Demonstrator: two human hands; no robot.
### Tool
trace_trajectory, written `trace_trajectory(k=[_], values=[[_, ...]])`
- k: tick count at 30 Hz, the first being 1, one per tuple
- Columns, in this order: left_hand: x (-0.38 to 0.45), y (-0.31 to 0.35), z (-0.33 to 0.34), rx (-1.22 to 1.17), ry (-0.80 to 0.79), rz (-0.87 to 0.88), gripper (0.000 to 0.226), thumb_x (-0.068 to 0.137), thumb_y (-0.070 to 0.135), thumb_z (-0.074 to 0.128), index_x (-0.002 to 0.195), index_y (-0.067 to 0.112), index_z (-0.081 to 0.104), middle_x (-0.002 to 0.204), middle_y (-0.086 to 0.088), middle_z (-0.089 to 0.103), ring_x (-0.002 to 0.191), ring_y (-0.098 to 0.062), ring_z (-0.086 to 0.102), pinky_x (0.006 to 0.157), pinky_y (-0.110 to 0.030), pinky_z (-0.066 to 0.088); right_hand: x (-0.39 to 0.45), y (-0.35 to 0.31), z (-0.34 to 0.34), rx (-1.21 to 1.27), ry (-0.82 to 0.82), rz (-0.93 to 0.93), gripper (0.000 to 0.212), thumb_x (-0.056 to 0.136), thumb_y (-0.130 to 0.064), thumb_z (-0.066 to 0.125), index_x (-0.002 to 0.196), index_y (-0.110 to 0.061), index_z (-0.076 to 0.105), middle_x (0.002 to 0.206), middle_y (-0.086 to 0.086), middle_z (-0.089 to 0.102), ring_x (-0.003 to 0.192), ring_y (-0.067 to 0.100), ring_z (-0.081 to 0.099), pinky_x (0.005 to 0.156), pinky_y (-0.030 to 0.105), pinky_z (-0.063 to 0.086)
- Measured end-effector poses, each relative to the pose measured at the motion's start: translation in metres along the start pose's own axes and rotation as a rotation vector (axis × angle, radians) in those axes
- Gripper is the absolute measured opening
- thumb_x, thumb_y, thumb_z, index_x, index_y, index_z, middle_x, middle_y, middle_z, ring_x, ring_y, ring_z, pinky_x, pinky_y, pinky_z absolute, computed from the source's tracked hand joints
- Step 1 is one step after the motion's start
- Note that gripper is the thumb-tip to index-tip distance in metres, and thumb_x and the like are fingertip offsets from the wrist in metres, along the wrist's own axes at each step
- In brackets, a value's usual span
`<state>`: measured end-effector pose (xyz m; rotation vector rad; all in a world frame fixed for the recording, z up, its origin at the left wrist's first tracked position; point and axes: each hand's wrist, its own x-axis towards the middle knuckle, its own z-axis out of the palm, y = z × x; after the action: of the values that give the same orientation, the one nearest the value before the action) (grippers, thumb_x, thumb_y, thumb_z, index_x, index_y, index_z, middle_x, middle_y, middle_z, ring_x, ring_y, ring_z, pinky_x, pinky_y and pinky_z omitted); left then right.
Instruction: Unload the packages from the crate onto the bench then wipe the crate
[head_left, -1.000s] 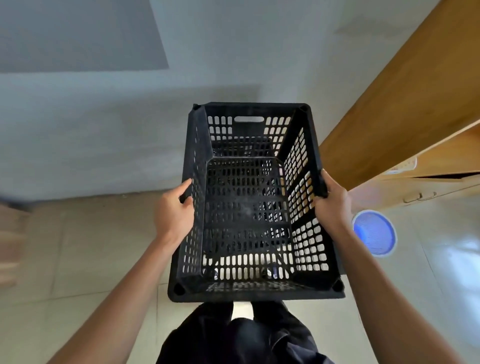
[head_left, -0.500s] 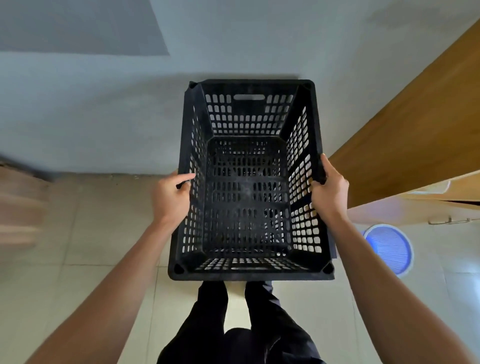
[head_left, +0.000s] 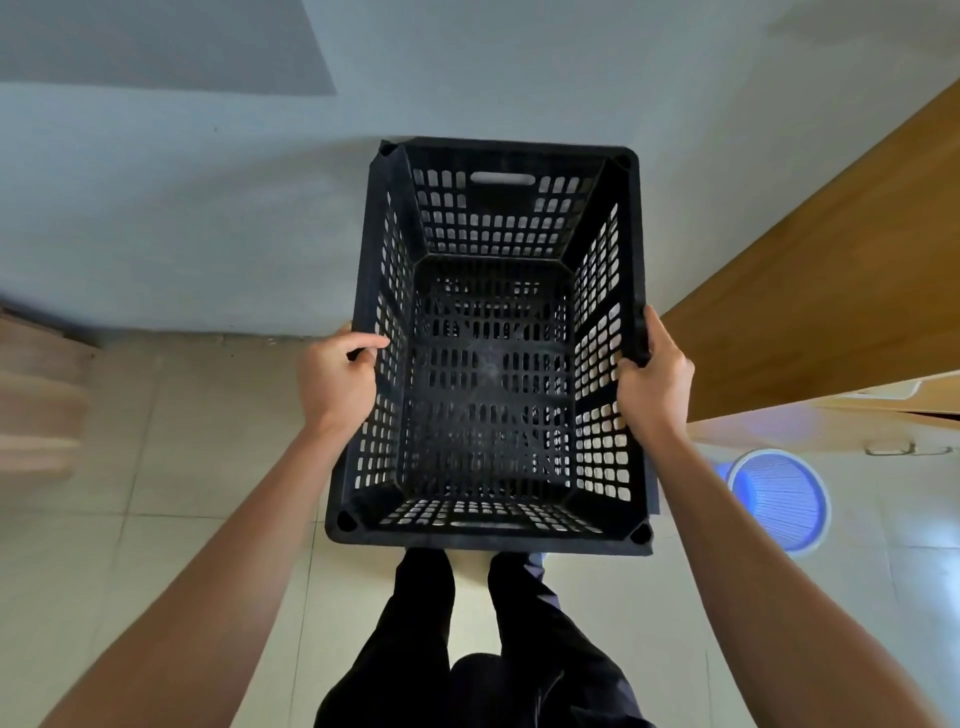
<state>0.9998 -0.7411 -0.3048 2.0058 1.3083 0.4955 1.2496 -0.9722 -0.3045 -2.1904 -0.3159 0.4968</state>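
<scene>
Pale floor tiles (head_left: 208, 467) ran up to a grey-white wall (head_left: 208, 208), with a wooden panel (head_left: 831, 270) slanting in at the right and a blue ribbed bin (head_left: 776, 499) standing on the floor below it. Held out in front of the person, above the dark trouser legs (head_left: 415, 623), was the black perforated crate (head_left: 498, 364), its open top turned toward the camera. The left hand (head_left: 337, 379) gripped the left rim with its thumb curled over the edge, and the right hand (head_left: 654, 379) clasped the right rim, fingers wrapped round the outside. Nothing lay inside the crate; its slotted bottom showed faint dusty scuffs. Judging from that, the unloading looked finished, though neither the packages nor the bench were in view to confirm it. The wiping seemed still to come, since no cloth was in either hand and the base looked dull. No brand, label or readable writing appeared on the crate or anywhere else; only a plain handle slot (head_left: 501, 178) cut the far wall.
</scene>
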Motion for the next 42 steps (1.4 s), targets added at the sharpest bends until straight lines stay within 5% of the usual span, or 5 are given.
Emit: trace_trajectory(k=[5, 12, 32, 38, 42], values=[[0.002, -0.002, 0.004, -0.017, -0.009, 0.014, 0.027, 0.091, -0.006, 0.066, 0.098, 0.016, 0.081, 0.097, -0.002, 0.079, 0.080, -0.013, 0.073, 0.072, -0.009, 0.051, 0.004, 0.004, 0.004, -0.010, 0.003, 0.010, 0.080, 0.089, 0.012, 0.051, 0.156, -0.029, 0.038, 0.102, -0.007, 0.073, 0.068, 0.014, 0.064, 0.054, 0.021, 0.051], [0.004, -0.004, 0.007, -0.001, -0.021, -0.010, 0.031, 0.091, -0.005, 0.065, 0.110, 0.015, 0.078, 0.089, 0.007, 0.075, 0.056, -0.015, 0.064, 0.051, -0.029, 0.052, 0.004, 0.009, 0.006, -0.036, 0.006, 0.025, 0.079, 0.089, 0.010, 0.051, 0.157, -0.027, 0.037, 0.101, -0.002, 0.071, 0.078, 0.030, 0.069, 0.067, 0.044, 0.061], [0.003, -0.012, 0.020, 0.014, 0.073, 0.009, 0.038, 0.091, -0.005, 0.059, 0.118, 0.016, 0.076, 0.067, -0.009, 0.070, 0.050, -0.031, 0.059, 0.052, -0.044, 0.056, 0.004, 0.008, 0.013, -0.214, 0.058, -0.092, 0.074, 0.092, 0.008, 0.050, 0.158, -0.019, 0.033, 0.145, 0.006, 0.056, 0.127, 0.022, 0.054, 0.101, 0.027, 0.042], [0.008, -0.004, 0.021, 0.139, -0.043, 0.135, 0.057, 0.090, -0.009, 0.053, 0.143, 0.012, 0.055, 0.143, -0.006, 0.056, 0.110, -0.026, 0.065, 0.088, -0.039, 0.058, -0.001, -0.002, 0.016, -0.341, 0.080, -0.117, 0.060, 0.099, -0.007, 0.047, 0.156, -0.019, 0.030, 0.152, 0.009, 0.049, 0.125, 0.034, 0.057, 0.096, 0.049, 0.053], [0.010, -0.001, 0.020, 0.354, -0.190, 0.148, 0.063, 0.093, 0.013, 0.063, 0.152, 0.014, 0.039, 0.151, -0.009, 0.038, 0.124, -0.032, 0.053, 0.093, -0.049, 0.056, -0.009, -0.008, 0.014, -0.469, -0.017, -0.099, 0.072, 0.097, -0.007, 0.049, 0.160, -0.016, 0.017, 0.151, 0.014, 0.045, 0.134, 0.035, 0.045, 0.103, 0.052, 0.048]])
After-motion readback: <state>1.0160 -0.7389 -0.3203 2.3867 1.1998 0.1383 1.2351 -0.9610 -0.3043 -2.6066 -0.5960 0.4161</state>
